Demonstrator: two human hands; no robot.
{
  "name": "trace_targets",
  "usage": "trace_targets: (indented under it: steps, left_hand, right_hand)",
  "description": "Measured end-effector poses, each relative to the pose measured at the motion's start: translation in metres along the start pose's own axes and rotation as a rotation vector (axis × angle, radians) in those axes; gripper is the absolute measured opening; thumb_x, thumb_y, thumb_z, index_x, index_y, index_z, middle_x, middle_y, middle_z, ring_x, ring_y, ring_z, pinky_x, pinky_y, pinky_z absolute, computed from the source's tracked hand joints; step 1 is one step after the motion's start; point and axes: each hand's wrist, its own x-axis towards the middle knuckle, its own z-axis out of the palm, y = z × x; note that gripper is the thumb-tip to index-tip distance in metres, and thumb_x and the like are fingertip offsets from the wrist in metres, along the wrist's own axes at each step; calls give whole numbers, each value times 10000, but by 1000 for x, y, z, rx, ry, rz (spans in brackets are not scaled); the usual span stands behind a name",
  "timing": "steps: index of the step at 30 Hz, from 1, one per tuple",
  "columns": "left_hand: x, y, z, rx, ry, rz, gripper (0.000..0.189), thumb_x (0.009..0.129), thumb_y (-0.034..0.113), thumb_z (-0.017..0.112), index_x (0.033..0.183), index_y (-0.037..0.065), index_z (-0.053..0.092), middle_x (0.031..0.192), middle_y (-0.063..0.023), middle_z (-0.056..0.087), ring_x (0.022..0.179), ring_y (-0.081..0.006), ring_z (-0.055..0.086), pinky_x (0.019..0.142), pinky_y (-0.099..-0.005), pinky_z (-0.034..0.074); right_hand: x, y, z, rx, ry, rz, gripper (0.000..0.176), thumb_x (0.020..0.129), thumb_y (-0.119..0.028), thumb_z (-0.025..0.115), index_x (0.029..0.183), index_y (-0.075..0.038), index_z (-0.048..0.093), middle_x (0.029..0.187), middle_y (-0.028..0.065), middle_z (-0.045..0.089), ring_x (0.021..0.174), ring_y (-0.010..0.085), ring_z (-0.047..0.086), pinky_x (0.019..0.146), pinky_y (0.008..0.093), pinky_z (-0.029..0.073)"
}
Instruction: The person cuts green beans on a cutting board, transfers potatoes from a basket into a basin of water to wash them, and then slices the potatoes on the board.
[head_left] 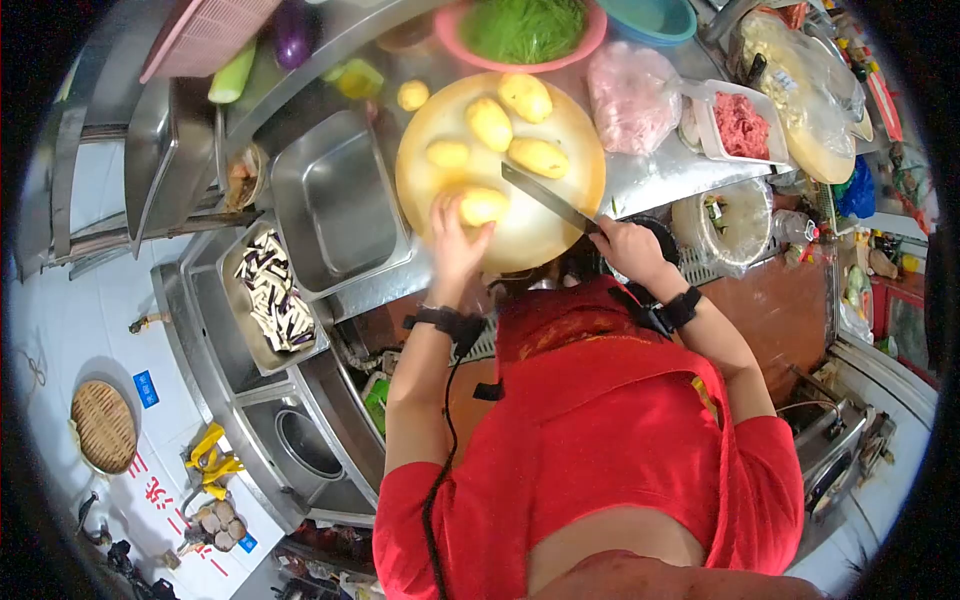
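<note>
On a round cutting board (540, 225) lie several peeled yellow potatoes. My left hand (458, 240) has its fingers around the left side of the potato nearest me (484, 206). The handle of a knife is in my right hand (630, 248), at the board's right edge. Its blade (550, 199) points up and left across the board, with the tip just below another potato (538, 157). The blade and the potato in my left hand are apart. One more potato (413, 95) is off the board, by its upper left edge.
Left of the board are an empty steel tray (335, 197) and a tray of cut eggplant (270, 300). Beyond the board stands a pink basin of greens (525, 30). A plastic bag (632, 95) and a white container of minced meat (741, 125) are at the right.
</note>
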Motion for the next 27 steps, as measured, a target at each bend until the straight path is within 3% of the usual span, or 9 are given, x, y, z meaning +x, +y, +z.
trace_targets:
  steps: [6, 8, 12, 15, 17, 19, 21, 22, 27]
  left_hand:
    - [-12, 12, 16, -240, -63, 31, 593, 708, 215, 702, 1207, 64, 420, 1337, -216, 291, 1210, -396, 347, 981, -453, 338]
    - [-11, 12, 21, 97, 90, 199, 554, 724, 217, 684, 1205, 74, 452, 1346, -209, 306, 1221, -397, 335, 992, -469, 314]
    - [-6, 18, 21, 75, 63, 250, 496, 740, 204, 666, 1191, 92, 493, 1334, -160, 366, 1245, -366, 320, 999, -478, 300]
    - [-4, 26, 14, 262, 50, 318, 360, 756, 172, 640, 1100, 97, 566, 1266, -89, 470, 1224, -314, 376, 997, -456, 313]
    - [-6, 22, 12, -5, -334, 745, 234, 742, 130, 624, 974, 95, 627, 1180, -40, 543, 1170, -274, 449, 984, -438, 337]
    - [-21, 24, 20, -104, -400, 749, 182, 718, 99, 611, 897, 94, 643, 1124, -23, 574, 1116, -265, 496, 962, -440, 364]
    - [-18, 38, 9, -2, -250, 623, 197, 704, 112, 627, 899, 85, 646, 1139, -62, 562, 1128, -288, 483, 959, -449, 364]
    - [-15, 27, 13, 135, -66, 612, 315, 697, 164, 661, 999, 88, 617, 1213, -108, 500, 1156, -319, 447, 976, -441, 342]
    - [13, 26, 11, 291, -101, 370, 639, 654, 207, 717, 1226, 108, 448, 1318, -138, 365, 1189, -349, 382, 985, -457, 324]
  right_hand:
    - [9, -1, 12, -40, -3, 1, 176, 831, -230, 512, 857, -57, 505, 616, 161, 593, 575, 331, 603, 513, 433, 484]
    - [10, -4, 13, -56, 10, -4, 159, 829, -213, 506, 845, -55, 498, 605, 156, 590, 564, 328, 603, 503, 428, 483]
    - [7, -7, 20, -87, 45, 3, 109, 805, -163, 499, 840, -59, 494, 585, 133, 590, 524, 298, 603, 463, 408, 478]
    - [6, -8, 21, -112, 41, 9, 92, 774, -128, 504, 839, -64, 495, 587, 124, 594, 518, 284, 607, 455, 400, 478]
    - [8, -7, 21, -133, 27, 23, 98, 756, -112, 508, 842, -67, 496, 589, 120, 596, 521, 280, 609, 456, 397, 479]
    - [9, -6, 20, -144, 7, 53, 122, 734, -93, 507, 854, -72, 497, 597, 114, 603, 526, 277, 614, 458, 389, 483]
    - [10, -6, 18, -138, 6, 47, 122, 742, -95, 503, 862, -72, 497, 603, 115, 607, 530, 275, 616, 461, 386, 485]
    - [10, -6, 18, -133, -1, 42, 122, 750, -97, 499, 870, -72, 497, 610, 115, 610, 535, 273, 619, 463, 384, 486]
    - [7, -8, 17, -125, -24, 41, 113, 783, -115, 488, 883, -63, 494, 630, 125, 617, 559, 276, 626, 478, 386, 492]
